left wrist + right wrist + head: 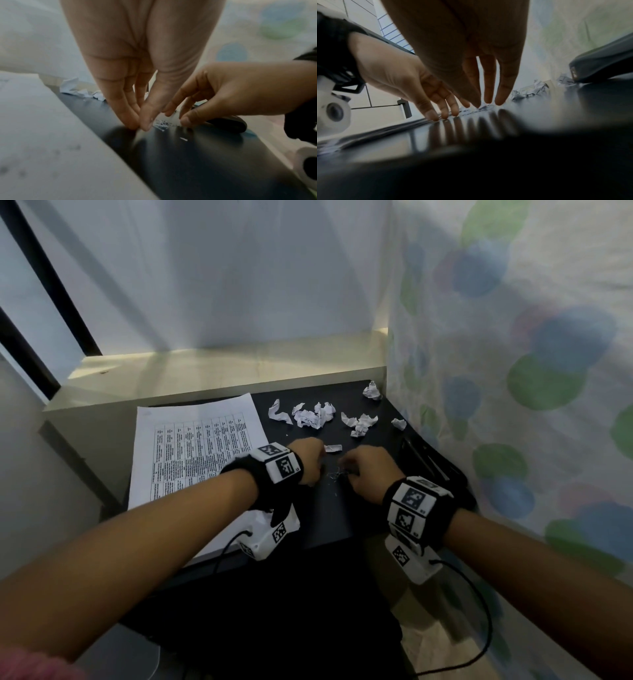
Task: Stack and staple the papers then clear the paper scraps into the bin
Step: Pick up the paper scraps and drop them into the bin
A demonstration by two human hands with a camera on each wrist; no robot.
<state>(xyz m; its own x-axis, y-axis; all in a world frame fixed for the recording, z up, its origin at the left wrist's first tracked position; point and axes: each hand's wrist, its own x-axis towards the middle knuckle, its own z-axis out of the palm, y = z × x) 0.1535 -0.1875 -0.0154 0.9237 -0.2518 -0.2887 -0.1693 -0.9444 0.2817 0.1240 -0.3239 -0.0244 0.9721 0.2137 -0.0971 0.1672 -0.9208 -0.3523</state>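
A stack of printed papers (191, 453) lies on the left of the black desk (325, 518). Several crumpled paper scraps (315, 414) are strewn along the back, and one small scrap (333, 448) lies just beyond my hands. A small pile of loose staples (337, 474) sits between my left hand (308, 460) and my right hand (370, 470). In the left wrist view my left fingertips (135, 121) stand straight down on the desk beside the staples (162, 123). My right hand (223, 92) reaches the pile from the other side, thumb and fingers touching down around it. Neither hand holds anything.
A black stapler (428, 463) lies at the desk's right edge, close behind my right hand and against the spotted curtain (513, 371). A pale ledge (222, 374) runs behind the desk. Cables hang from both wrist cameras over the front edge.
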